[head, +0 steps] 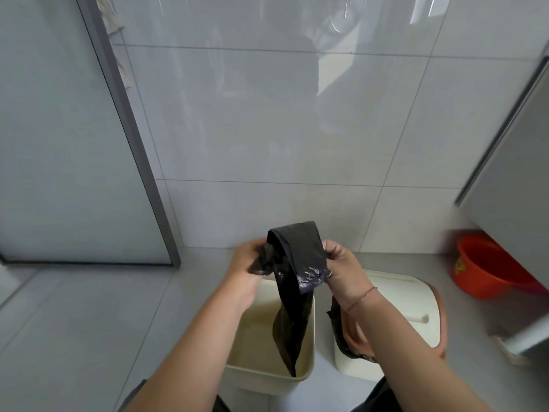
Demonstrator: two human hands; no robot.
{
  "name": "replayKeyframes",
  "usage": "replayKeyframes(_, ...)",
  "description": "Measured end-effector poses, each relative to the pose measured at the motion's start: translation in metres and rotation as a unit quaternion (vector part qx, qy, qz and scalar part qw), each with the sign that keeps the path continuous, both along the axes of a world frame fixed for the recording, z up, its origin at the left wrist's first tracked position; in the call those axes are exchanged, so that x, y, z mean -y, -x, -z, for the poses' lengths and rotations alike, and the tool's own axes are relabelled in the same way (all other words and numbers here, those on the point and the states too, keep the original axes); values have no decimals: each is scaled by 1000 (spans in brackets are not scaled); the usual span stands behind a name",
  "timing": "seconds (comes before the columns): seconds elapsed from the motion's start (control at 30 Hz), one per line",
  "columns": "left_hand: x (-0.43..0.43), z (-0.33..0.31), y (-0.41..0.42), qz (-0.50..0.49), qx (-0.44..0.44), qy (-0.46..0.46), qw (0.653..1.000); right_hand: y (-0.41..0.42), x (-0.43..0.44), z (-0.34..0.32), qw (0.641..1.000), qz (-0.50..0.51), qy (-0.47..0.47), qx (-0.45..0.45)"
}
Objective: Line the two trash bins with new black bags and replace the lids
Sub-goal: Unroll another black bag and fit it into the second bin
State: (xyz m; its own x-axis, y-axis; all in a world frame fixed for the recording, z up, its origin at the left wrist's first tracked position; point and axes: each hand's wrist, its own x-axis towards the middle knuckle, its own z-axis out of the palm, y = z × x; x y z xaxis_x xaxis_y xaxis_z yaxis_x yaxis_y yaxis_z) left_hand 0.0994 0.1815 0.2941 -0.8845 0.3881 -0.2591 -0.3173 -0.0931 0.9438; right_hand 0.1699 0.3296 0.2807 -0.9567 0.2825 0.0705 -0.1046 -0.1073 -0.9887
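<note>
A folded black bag [300,263] hangs between both hands above an open cream bin [309,349] on the floor, its tail dangling inside the bare bin. My left hand [246,266] grips a bunched end of the bag. My right hand [341,263] pinches the other edge. To the right stands a second bin [350,367] with a brown rim ring [350,331], a black bag edge showing under it, and a cream lid [407,304] resting on top. My right forearm hides part of that bin.
An orange plastic basin [487,269] sits on the floor at the right, below a grey cabinet [517,162]. A tiled wall [267,129] rises just behind the bins. A frosted glass door [59,144] with a grey frame is at the left.
</note>
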Motion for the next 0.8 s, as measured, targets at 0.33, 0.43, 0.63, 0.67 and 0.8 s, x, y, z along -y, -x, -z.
replayKeyframes(0.33, 39, 2, 40, -85, 20, -127, 988, -5, -47, 4, 953, 223, 196, 54)
replayKeyframes(0.43, 36, 8, 39, -73, 36, -140, 987, -5, -48, 8, 944, 279, 54, 166)
replayKeyframes(0.63, 31, 6, 33, -7, 73, -146, 987, -3, -20, 8, 865, 80, 379, 318)
replayKeyframes(0.67, 30, 6, 30, 13, 79, -138, 987, -2, -14, 9, 857, 28, 404, 319)
replayKeyframes(0.8, 22, 8, 13, 129, 110, -83, 982, 7, 2, 12, 889, 29, 372, 266)
